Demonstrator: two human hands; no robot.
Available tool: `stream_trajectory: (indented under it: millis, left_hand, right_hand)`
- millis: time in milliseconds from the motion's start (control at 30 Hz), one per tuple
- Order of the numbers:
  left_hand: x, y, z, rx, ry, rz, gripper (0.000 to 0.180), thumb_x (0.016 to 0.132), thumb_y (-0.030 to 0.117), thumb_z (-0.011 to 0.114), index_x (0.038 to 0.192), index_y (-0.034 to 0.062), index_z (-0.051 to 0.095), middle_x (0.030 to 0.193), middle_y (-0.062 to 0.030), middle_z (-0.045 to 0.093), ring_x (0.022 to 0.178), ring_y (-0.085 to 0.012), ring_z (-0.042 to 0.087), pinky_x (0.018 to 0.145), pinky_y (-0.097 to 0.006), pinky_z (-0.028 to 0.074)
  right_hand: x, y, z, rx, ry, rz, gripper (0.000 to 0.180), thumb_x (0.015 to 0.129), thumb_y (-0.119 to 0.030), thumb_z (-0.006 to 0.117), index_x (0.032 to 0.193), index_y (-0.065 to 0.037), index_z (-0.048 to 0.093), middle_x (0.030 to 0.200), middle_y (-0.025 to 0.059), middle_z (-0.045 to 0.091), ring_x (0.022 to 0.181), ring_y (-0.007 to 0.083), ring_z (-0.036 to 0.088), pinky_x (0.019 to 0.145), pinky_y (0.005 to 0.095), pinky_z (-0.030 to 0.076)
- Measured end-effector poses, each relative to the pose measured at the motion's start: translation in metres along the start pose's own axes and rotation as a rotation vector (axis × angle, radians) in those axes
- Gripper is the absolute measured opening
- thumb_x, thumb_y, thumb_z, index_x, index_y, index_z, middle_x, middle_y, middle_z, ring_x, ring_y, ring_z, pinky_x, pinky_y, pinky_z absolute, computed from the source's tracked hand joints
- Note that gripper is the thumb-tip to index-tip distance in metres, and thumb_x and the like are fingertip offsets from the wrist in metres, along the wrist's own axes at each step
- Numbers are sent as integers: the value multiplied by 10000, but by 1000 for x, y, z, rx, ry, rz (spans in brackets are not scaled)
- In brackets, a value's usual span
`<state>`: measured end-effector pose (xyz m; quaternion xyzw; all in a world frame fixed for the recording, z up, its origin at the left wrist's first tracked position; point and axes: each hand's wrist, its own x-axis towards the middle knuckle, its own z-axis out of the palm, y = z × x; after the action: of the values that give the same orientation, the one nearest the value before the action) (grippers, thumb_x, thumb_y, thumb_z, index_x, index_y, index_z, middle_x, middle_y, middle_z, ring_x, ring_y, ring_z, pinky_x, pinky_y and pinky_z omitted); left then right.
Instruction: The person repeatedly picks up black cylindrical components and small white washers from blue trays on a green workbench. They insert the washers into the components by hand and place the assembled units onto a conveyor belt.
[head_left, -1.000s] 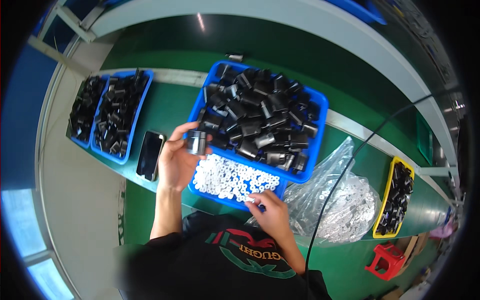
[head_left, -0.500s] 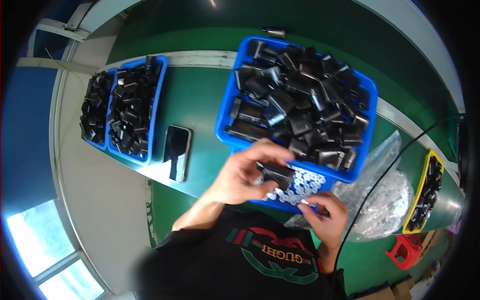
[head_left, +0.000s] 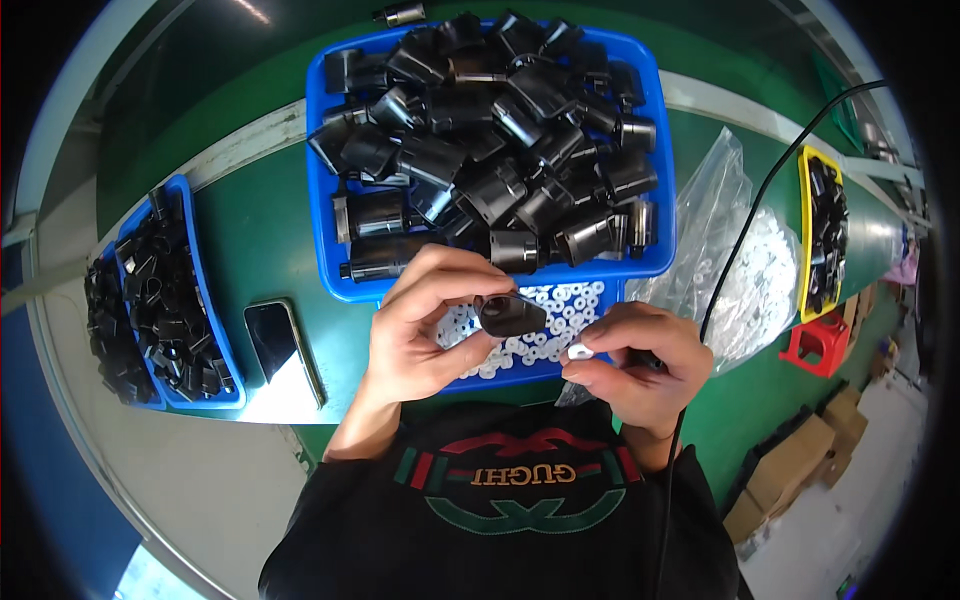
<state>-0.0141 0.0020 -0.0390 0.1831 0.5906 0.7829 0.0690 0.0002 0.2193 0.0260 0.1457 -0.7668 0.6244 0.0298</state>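
My left hand [head_left: 418, 325] grips a black cylindrical housing [head_left: 512, 316] between thumb and fingers. The housing lies tilted, with a dark, hollow-looking end in sight. Just to its right, my right hand [head_left: 648, 365] pinches a small white ring-like piece [head_left: 579, 352] between thumb and forefinger; the piece is apart from the housing. Beneath both hands is a shallow blue tray [head_left: 535, 375] of loose white plastic rings [head_left: 545, 340], partly hidden by the hands. Beyond it stands a large blue bin [head_left: 318, 215] heaped with similar black housings [head_left: 440, 155].
Two blue bins of black parts [head_left: 165, 300] stand at the left, near a phone [head_left: 285, 350]. On the right lie a clear bag of white rings [head_left: 755, 290] and a yellow bin [head_left: 806, 240]. A black cable [head_left: 745, 230] runs past my right hand. A red stool [head_left: 818, 345] stands below.
My right hand has lifted off the tray of rings with the white piece and come nearer the housing. In my left hand the housing has turned. The whole view has shifted.
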Motion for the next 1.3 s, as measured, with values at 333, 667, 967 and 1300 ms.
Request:
stream_trajectory:
  millis: [333,667,967,1300]
  left_hand:
    - [-7,-7,15,-35,-5,24,458,691,-148,664,1122,-20,580,1178,-175,521,1104,-266,604,933,-372,556]
    - [1,-10,31,70,23,84,459,672,-141,722,1085,12,592,1139,-167,557,1043,-260,613,864,-340,546]
    - [9,-2,33,220,23,174,528,675,-28,818,1134,28,563,1109,-172,597,1046,-290,624,837,-357,527]
    - [7,5,14,243,-68,135,436,692,-126,724,1070,-7,542,1113,-228,569,1017,-304,637,865,-398,541]
  right_hand:
    - [2,1,15,-321,-74,-93,522,572,-189,928,1031,-59,717,855,29,552,736,143,529,610,246,418]
    - [0,15,4,-293,4,-191,598,573,-169,908,1117,-77,677,884,56,573,681,160,620,533,267,514]
    - [-4,7,10,-213,103,-249,611,608,-151,899,1146,-8,648,1036,113,555,730,178,648,566,270,522]
    - [-6,21,1,-314,87,-186,591,583,-97,836,1143,-36,655,1005,79,554,672,158,635,500,267,521]
